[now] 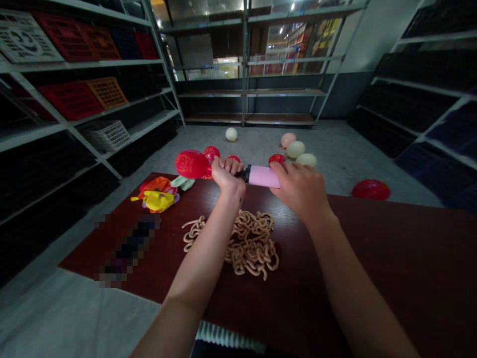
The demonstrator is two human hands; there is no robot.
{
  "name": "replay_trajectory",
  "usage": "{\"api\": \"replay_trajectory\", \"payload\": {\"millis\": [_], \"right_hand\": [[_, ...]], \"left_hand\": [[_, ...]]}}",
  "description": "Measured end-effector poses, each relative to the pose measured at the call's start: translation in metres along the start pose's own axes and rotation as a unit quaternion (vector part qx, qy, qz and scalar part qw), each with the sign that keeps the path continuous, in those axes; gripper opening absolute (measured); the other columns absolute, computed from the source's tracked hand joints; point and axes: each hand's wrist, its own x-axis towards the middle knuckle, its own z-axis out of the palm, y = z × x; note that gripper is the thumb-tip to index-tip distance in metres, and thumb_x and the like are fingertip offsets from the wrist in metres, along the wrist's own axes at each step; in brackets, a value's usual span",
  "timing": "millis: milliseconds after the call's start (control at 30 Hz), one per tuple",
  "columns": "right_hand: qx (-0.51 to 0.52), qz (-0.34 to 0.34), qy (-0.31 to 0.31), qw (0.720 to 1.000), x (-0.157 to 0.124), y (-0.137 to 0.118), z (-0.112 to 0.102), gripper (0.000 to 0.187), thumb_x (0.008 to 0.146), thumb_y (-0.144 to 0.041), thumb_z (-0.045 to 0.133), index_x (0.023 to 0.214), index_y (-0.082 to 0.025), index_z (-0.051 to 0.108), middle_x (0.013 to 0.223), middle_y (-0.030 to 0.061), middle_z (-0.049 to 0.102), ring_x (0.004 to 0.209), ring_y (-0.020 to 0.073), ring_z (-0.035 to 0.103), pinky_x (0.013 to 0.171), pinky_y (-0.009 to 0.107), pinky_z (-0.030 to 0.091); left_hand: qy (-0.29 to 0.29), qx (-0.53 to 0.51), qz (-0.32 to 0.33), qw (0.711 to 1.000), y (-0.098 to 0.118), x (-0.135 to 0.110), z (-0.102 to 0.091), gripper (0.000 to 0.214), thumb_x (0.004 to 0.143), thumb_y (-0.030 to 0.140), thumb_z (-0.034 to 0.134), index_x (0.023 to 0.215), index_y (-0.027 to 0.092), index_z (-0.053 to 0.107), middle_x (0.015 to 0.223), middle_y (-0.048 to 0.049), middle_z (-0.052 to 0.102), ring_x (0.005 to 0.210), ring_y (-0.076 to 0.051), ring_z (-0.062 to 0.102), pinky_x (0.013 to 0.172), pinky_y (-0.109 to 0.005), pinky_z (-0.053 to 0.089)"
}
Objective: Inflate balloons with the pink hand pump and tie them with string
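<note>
A pink hand pump with a black end is held level above the table. My right hand is wrapped round its pink barrel. At the pump's black end, my left hand is closed round the neck of a partly filled red balloon, which points left; the nozzle itself is hidden by my fingers. Below my wrists lies a loose heap of tan, curled cords, partly covered by my left forearm. Flat balloons, among them a yellow one, are piled at the table's far left corner.
The dark red-brown table spans the foreground. A pixelated dark object lies on its left. Beyond it, several blown-up balloons rest on the grey floor, including a white one and a red one. Shelves with crates stand left.
</note>
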Motion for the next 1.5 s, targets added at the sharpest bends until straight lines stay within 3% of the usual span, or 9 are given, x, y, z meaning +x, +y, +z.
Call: {"api": "replay_trajectory", "payload": {"millis": [133, 333, 433, 567, 800, 1067, 1267, 1500], "right_hand": [[0.033, -0.003, -0.024, 0.999, -0.002, 0.001, 0.004, 0.023, 0.085, -0.030, 0.055, 0.105, -0.019, 0.062, 0.088, 0.0087, 0.069, 0.075, 0.0220, 0.060, 0.064, 0.032, 0.030], [0.117, 0.007, -0.054, 0.992, -0.003, 0.002, 0.003, 0.023, 0.082, -0.035, 0.063, 0.102, -0.023, 0.061, 0.097, 0.0072, 0.072, 0.082, 0.0237, 0.063, 0.062, 0.031, 0.034], [0.120, 0.010, -0.040, 0.992, -0.002, 0.002, 0.002, 0.024, 0.080, -0.036, 0.065, 0.100, -0.024, 0.062, 0.093, 0.0076, 0.072, 0.082, 0.0261, 0.064, 0.061, 0.032, 0.035], [0.100, 0.014, -0.021, 0.995, -0.002, 0.007, -0.002, 0.026, 0.080, -0.038, 0.065, 0.102, -0.024, 0.064, 0.089, 0.0079, 0.073, 0.079, 0.0260, 0.065, 0.060, 0.033, 0.035], [0.090, 0.022, 0.025, 0.995, -0.005, 0.027, -0.020, 0.029, 0.083, -0.039, 0.060, 0.107, -0.024, 0.067, 0.094, 0.0074, 0.072, 0.081, 0.0228, 0.065, 0.067, 0.033, 0.037], [-0.035, -0.007, 0.184, 0.982, -0.014, 0.056, -0.036, 0.032, 0.085, -0.042, 0.060, 0.105, -0.019, 0.067, 0.085, 0.0063, 0.073, 0.077, 0.0226, 0.063, 0.070, 0.034, 0.035], [-0.114, -0.043, 0.238, 0.963, -0.013, 0.048, -0.054, 0.034, 0.086, -0.048, 0.058, 0.099, -0.017, 0.066, 0.077, 0.0055, 0.070, 0.069, 0.0228, 0.061, 0.065, 0.035, 0.033], [-0.151, -0.021, 0.177, 0.972, -0.014, 0.036, -0.063, 0.041, 0.092, -0.050, 0.042, 0.092, -0.015, 0.064, 0.072, 0.0081, 0.064, 0.069, 0.0229, 0.058, 0.063, 0.034, 0.028]], "left_hand": [[0.003, 0.012, -0.007, 1.000, -0.001, 0.006, -0.005, 0.043, 0.100, 0.029, 0.036, 0.062, 0.020, 0.019, 0.047, 0.0084, 0.017, 0.035, -0.006, 0.017, 0.043, -0.023, 0.020], [-0.020, 0.004, 0.016, 1.000, 0.006, 0.004, -0.002, 0.062, 0.094, 0.064, 0.036, 0.055, 0.019, 0.021, 0.042, 0.0072, 0.019, 0.035, -0.007, 0.018, 0.042, -0.024, 0.021], [-0.029, 0.018, 0.020, 0.999, 0.013, 0.001, 0.001, 0.066, 0.091, 0.071, 0.034, 0.053, 0.019, 0.019, 0.040, 0.0067, 0.018, 0.034, -0.007, 0.019, 0.041, -0.024, 0.021], [-0.047, 0.041, 0.030, 0.998, 0.025, -0.003, 0.006, 0.066, 0.094, 0.065, 0.036, 0.052, 0.019, 0.017, 0.038, 0.0068, 0.018, 0.033, -0.006, 0.018, 0.042, -0.024, 0.023], [-0.119, -0.029, 0.097, 0.988, 0.059, -0.012, 0.014, 0.064, 0.097, 0.057, 0.038, 0.049, 0.020, 0.019, 0.039, 0.0066, 0.016, 0.032, -0.007, 0.015, 0.039, -0.026, 0.019], [-0.131, -0.067, 0.153, 0.977, 0.105, -0.041, 0.026, 0.058, 0.103, 0.041, 0.030, 0.051, 0.018, 0.025, 0.037, 0.0068, 0.015, 0.031, -0.006, 0.013, 0.039, -0.024, 0.018], [-0.074, -0.044, 0.160, 0.983, 0.103, -0.041, 0.025, 0.056, 0.102, 0.049, 0.030, 0.057, 0.019, 0.044, 0.039, 0.0063, 0.021, 0.032, -0.007, 0.022, 0.043, -0.024, 0.025], [-0.066, -0.051, 0.160, 0.984, 0.097, -0.025, 0.019, 0.056, 0.104, 0.042, 0.028, 0.057, 0.019, 0.050, 0.040, 0.0061, 0.020, 0.032, -0.008, 0.018, 0.043, -0.025, 0.025]]}}
